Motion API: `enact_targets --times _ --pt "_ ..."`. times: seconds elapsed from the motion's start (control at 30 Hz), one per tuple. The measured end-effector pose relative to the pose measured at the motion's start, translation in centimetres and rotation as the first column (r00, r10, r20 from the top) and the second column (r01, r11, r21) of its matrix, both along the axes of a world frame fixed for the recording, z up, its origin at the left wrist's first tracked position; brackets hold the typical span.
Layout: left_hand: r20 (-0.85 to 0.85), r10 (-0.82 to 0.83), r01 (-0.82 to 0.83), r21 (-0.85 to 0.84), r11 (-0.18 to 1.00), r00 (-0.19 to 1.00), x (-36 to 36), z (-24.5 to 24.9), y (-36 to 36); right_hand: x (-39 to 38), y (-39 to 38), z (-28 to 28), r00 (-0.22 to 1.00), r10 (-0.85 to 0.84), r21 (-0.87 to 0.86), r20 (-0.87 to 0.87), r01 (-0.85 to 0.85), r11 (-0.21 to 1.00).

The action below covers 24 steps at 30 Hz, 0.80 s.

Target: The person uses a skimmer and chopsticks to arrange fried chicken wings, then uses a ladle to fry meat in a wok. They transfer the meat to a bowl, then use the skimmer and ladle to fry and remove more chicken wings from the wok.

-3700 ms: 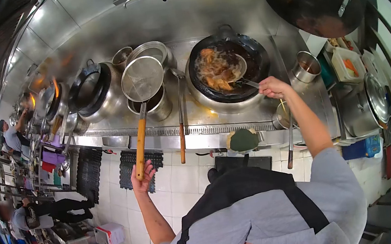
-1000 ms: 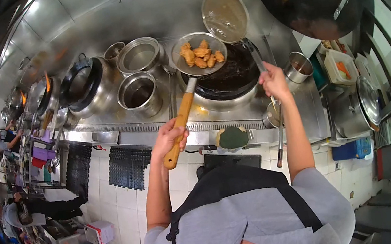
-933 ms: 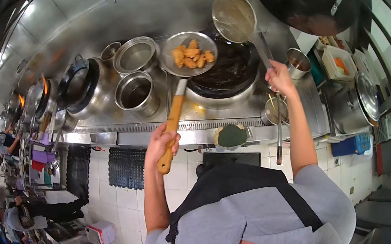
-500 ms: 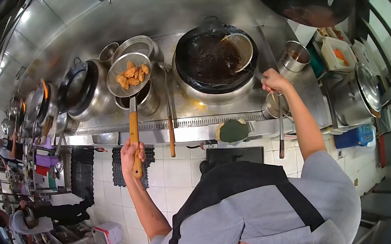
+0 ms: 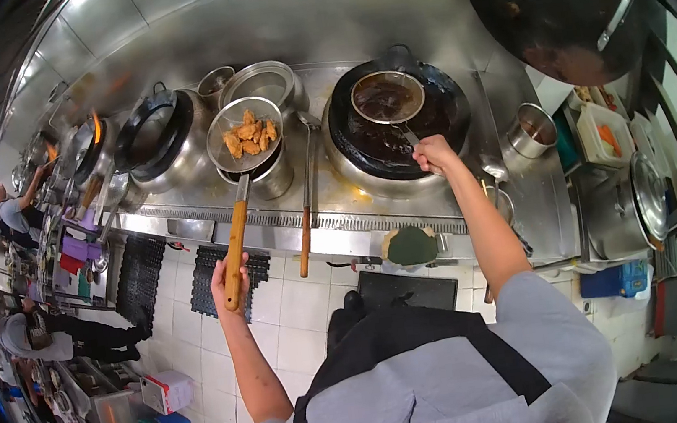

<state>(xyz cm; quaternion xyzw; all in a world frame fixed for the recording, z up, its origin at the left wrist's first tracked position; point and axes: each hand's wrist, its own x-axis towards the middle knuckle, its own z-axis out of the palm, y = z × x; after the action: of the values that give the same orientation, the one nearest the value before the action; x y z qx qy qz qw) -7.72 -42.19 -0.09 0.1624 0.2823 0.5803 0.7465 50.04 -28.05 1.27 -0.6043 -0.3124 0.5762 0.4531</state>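
Observation:
My left hand [image 5: 229, 286] is closed round the wooden handle of a wire strainer [image 5: 240, 207]. Several browned fried pieces [image 5: 250, 134] lie in its round mesh, which is over a steel pot [image 5: 274, 179] on the stove top. With my right hand [image 5: 435, 154] I grip the handle of a second strainer [image 5: 388, 97]. Its mesh is over the far left part of a black wok [image 5: 446, 114] that holds dark liquid. The mesh looks empty, with the dark liquid showing through it.
A ladle with a wooden handle [image 5: 306, 232] lies between pot and wok. Further left are more woks [image 5: 152, 137] and a flame [image 5: 97, 128]. A steel pot [image 5: 531, 130] stands right of the wok. Two people [image 5: 17, 213] [image 5: 24, 335] are at the far left.
The right strainer has moved left across the wok, from its right side to its far left part. My right hand has gone left with it. The whole view has shifted slightly.

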Motion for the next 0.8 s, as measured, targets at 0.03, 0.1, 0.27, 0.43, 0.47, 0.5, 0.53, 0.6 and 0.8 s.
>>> enact_targets --times 0.03,0.1,0.27,0.43,0.47,0.5,0.53,0.6,0.8 --pt "0.09 -0.003 0.002 0.009 1.0 0.996 -0.5 0.1 -0.5 0.0 0.4 -0.5 1.0 0.006 0.005 0.002 -0.006 1.0" --pt "0.112 0.063 -0.064 0.012 0.998 0.992 -0.7 1.3 -1.3 -0.5 -0.1 0.0 0.999 -0.024 0.036 -0.023 0.024 0.999" --pt "0.302 -0.008 -0.035 0.138 0.99 0.953 -5.6 -1.1 -0.1 -0.7 -0.9 1.8 1.0 0.0 0.127 -0.015 0.002 0.992" --pt "0.218 -0.009 -0.001 0.046 0.999 0.976 -9.5 -6.7 2.5 -6.5 -0.5 7.4 0.998 -0.064 0.118 0.03 0.06 0.991" --pt "0.194 -0.008 0.008 0.005 1.0 0.981 -9.7 -8.4 3.0 -8.0 1.3 8.6 0.997 -0.041 0.153 0.066 0.03 0.988" --pt "-0.084 0.03 -0.027 0.037 0.999 0.996 -9.3 -10.5 2.7 -9.6 3.1 9.5 0.994 -0.006 0.177 0.105 -0.013 0.984" --pt "-0.153 -0.025 0.017 -0.057 0.998 0.988 -9.9 -14.3 1.9 -11.5 5.1 10.6 0.989 0.04 0.195 0.141 -0.067 0.978" --pt "-0.278 -0.158 0.086 -0.255 0.963 0.948 -12.5 -24.2 -1.5 -16.5 10.1 13.1 0.969 0.038 0.274 0.245 -0.107 0.956" --pt "-0.432 -0.78 0.048 -0.862 0.505 0.454 -15.4 -31.5 -14.1 -31.2 29.2 14.2 0.671 -0.203 0.534 0.713 -0.333 0.777"
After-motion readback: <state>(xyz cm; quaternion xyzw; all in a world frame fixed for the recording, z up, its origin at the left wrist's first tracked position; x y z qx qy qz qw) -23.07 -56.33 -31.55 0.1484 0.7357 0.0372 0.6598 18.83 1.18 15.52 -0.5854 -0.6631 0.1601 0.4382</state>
